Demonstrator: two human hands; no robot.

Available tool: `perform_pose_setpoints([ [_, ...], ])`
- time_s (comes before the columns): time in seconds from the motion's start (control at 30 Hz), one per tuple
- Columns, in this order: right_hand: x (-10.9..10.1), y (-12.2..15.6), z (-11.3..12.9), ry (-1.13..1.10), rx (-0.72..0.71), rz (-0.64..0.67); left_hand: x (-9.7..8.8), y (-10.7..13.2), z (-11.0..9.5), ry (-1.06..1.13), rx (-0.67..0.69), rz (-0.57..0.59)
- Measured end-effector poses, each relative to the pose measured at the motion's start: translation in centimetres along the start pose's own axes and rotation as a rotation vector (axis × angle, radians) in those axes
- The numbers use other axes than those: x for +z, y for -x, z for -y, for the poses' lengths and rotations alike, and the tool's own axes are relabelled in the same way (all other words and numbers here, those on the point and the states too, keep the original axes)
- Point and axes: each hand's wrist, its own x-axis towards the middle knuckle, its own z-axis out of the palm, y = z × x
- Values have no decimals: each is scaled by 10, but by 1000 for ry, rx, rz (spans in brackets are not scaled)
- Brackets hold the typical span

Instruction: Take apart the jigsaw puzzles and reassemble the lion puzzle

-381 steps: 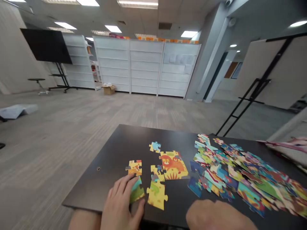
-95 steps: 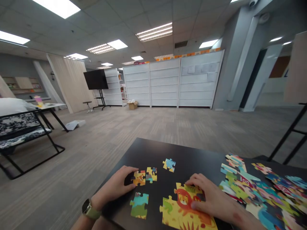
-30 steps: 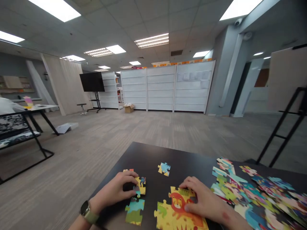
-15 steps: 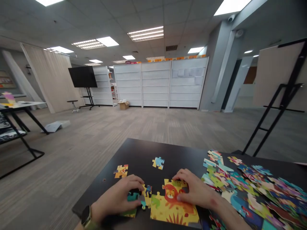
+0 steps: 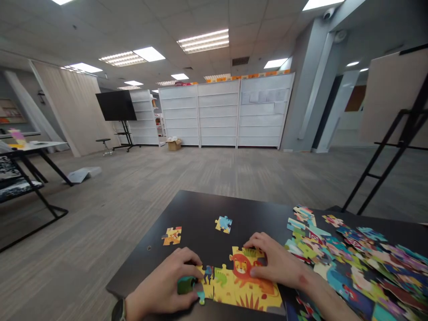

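Note:
A joined block of yellow jigsaw pieces with a lion [image 5: 240, 287] lies flat on the black table. My right hand [image 5: 276, 263] grips its upper right part, fingers along the far edge and thumb on top. My left hand [image 5: 169, 281] pinches a jigsaw piece [image 5: 207, 281] with a dark blue figure, which sits against the block's left side. A dark green piece [image 5: 186, 285] shows in the curve of the left fingers, partly hidden. Beyond the hands lie a loose piece with an orange animal [image 5: 172, 236] and a blue-and-yellow piece [image 5: 224, 224].
A large heap of mixed jigsaw pieces [image 5: 354, 267] covers the right side of the black table [image 5: 200, 207]. An easel-like black stand [image 5: 381, 165] rises beyond it. Further off are a white-topped table [image 5: 47, 145], white shelving [image 5: 219, 116] and a screen on a stand [image 5: 115, 106].
My left hand has brought the blue-figure piece right, closing the gap to the lion block. My right hand still grips the block. The view has shifted slightly.

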Motion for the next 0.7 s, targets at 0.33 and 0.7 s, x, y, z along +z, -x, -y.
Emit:
perform_pose_setpoints([
  [0.33,1,-1,-2,-11,4,-6,2,-4,-2,-36,19,-9],
  [0.7,3,0,-5,-29,7,-8,-14,-50,34,-35,39,-74],
])
